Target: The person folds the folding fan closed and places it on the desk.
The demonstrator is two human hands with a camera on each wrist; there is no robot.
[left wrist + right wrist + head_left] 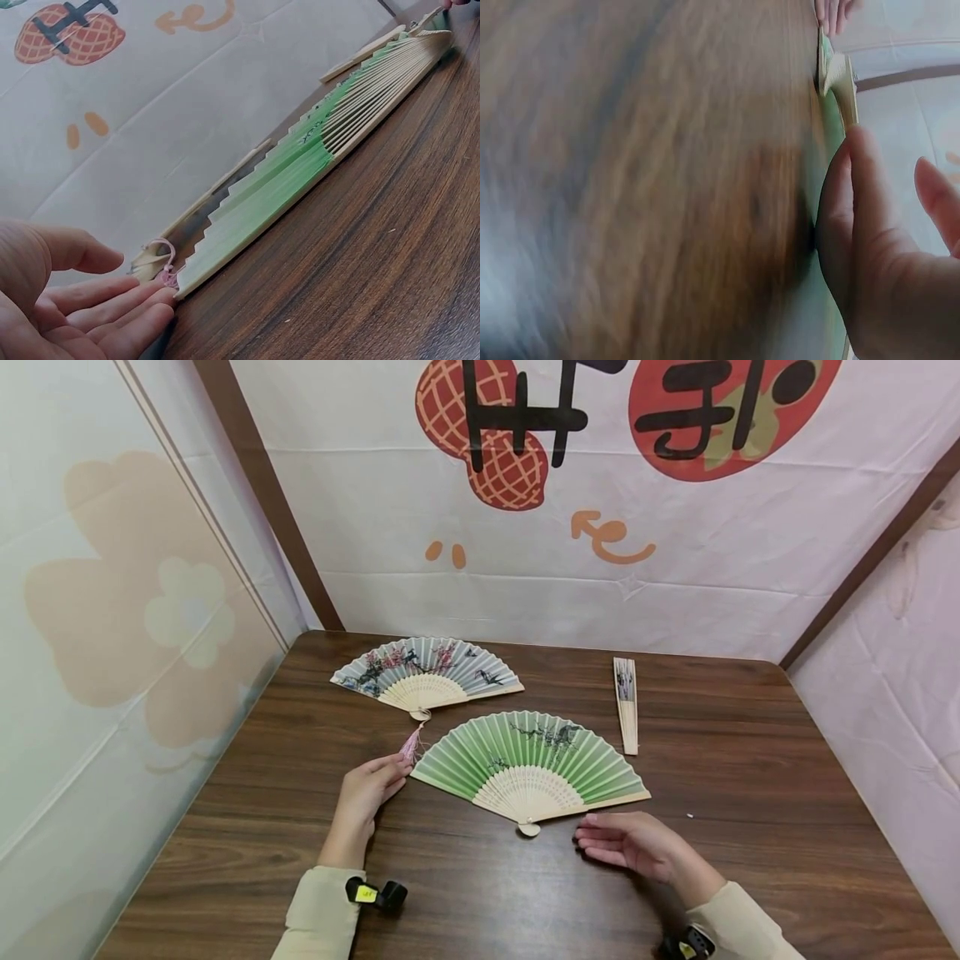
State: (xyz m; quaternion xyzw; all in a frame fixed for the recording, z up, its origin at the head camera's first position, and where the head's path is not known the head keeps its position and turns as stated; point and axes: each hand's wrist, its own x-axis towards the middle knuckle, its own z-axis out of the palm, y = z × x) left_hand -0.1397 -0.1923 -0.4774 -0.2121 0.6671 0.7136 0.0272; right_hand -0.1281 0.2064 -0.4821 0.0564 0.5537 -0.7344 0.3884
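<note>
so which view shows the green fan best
The head view: the green fan lies fully spread on the table, painted branch visible, left hand at its left edge. The left wrist view shows it edge-on; the right wrist view shows only a blurred sliver.

You can read no clear text | white backdrop cloth point(675, 568) behind the wooden table point(750, 860): large black brush-style characters, cut off at the top, over a peanut drawing point(487, 443) and a red shape point(720, 418) | fans: painted branches only, no lettering
</note>
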